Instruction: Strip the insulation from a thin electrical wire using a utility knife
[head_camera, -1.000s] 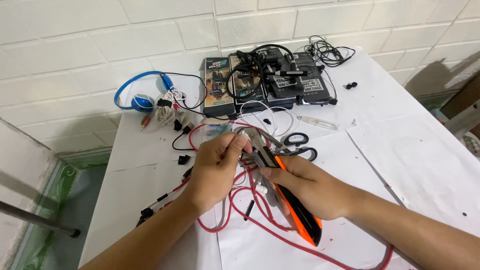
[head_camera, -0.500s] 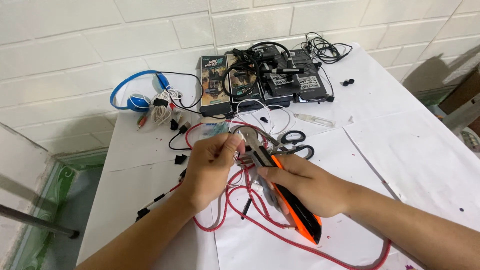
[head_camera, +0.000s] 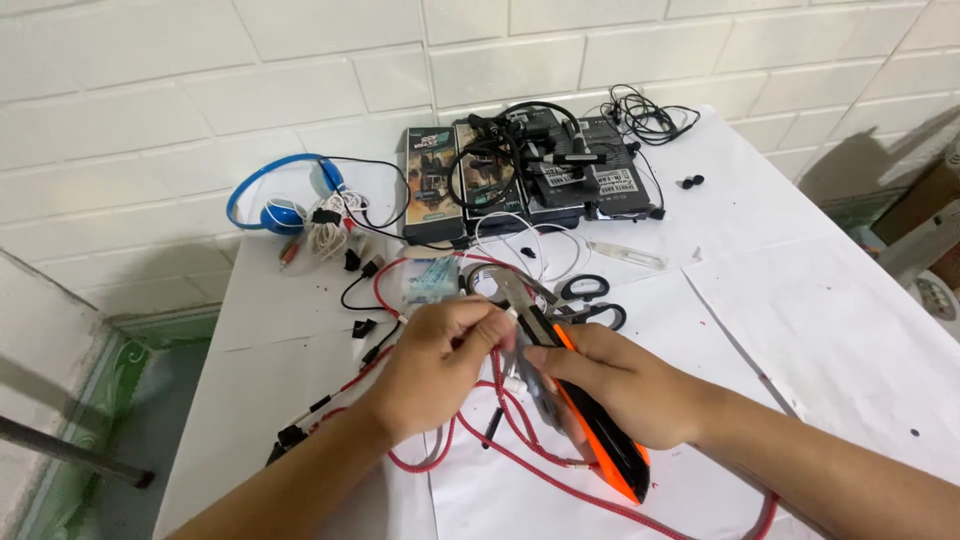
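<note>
Both hands meet over the middle of the white table (head_camera: 820, 330). The left hand (head_camera: 435, 365) has its fingers pressed together, pinching a red braided cable (head_camera: 520, 450) between thumb and forefinger. The right hand (head_camera: 625, 385) is closed around an orange and black utility knife (head_camera: 600, 445), whose metal blade end (head_camera: 515, 295) points away, toward the far wall. The cable loops under and around both hands and trails off to the near right edge.

Just beyond the knife tip lie black-handled scissors (head_camera: 590, 300), partly hidden by the blade, and a small bluish packet (head_camera: 430, 280) sits a little to the left. Farther back stands a row of flat dark boxes (head_camera: 430, 190) (their printed fronts show dark pictures with some green and orange), with black headphones (head_camera: 540, 140) and tangled black wires (head_camera: 650, 115) lying across them. To the far left rest blue headphones (head_camera: 275, 200) beside a bundle of white cord (head_camera: 325, 235). Small black plugs (head_camera: 362, 328) are scattered on the left side of the table, near the left forearm
</note>
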